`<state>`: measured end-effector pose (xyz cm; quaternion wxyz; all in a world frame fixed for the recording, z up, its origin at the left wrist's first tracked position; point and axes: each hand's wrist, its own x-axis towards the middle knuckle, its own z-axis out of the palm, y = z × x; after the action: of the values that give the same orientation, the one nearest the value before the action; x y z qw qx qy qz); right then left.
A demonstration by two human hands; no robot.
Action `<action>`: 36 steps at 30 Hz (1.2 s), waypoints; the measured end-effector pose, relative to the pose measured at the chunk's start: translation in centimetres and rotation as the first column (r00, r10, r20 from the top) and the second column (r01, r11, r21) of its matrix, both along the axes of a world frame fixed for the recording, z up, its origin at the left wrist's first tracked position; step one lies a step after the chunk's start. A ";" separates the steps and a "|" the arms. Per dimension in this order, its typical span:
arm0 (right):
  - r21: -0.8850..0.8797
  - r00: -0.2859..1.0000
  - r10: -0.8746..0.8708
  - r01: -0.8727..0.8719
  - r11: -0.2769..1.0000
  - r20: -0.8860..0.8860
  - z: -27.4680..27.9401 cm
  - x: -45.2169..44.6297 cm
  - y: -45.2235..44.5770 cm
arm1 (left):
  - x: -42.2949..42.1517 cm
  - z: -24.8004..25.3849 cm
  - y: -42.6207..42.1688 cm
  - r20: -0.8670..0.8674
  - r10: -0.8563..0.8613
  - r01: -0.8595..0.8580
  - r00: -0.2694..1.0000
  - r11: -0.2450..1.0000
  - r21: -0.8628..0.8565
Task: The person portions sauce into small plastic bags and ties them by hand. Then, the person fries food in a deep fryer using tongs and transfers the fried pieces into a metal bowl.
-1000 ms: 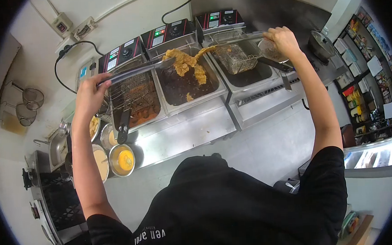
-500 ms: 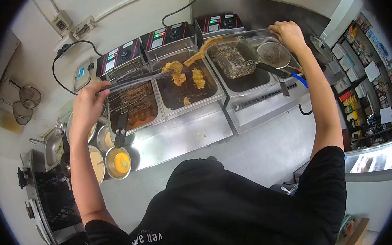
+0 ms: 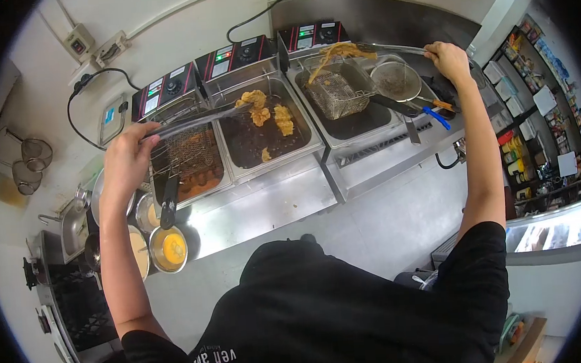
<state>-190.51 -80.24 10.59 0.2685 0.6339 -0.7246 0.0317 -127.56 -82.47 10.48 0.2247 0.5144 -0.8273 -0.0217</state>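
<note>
My left hand [image 3: 130, 154] is closed around metal tongs [image 3: 197, 118], whose tips touch a battered fried piece [image 3: 254, 100] over the middle fryer [image 3: 311, 143]. More fried pieces [image 3: 283, 120] float in its dark oil. In my right hand [image 3: 449, 60] is a second pair of long metal tongs [image 3: 395, 47]. At their far end hangs a long golden fried piece [image 3: 341, 52], above a wire basket [image 3: 339, 99] in the right fryer [image 3: 354, 137].
A wire basket [image 3: 192, 151] with a black handle sits over the left fryer. A round strainer [image 3: 396, 80] and a blue-handled tool [image 3: 437, 117] lie at right. Bowls, one with yellow liquid [image 3: 174, 248], stand at lower left. A black cable [image 3: 280, 8] runs along the wall.
The right tongs have carried the long fried piece rightward, from the middle fryer to above the right basket. My left tongs stay at the piece over the middle fryer. The view has shifted slightly.
</note>
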 end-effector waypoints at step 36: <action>0.051 0.997 -0.071 0.071 0.996 -0.002 1.0 -0.2 -0.7 | -29.6 -5.4 -4.5 0.459 -0.237 0.441 0.856 0.799 -0.410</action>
<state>-190.67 -80.94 11.62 0.2532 0.6144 -0.7473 0.0038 -157.11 -86.99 5.10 0.1757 0.2721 -0.9112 0.2545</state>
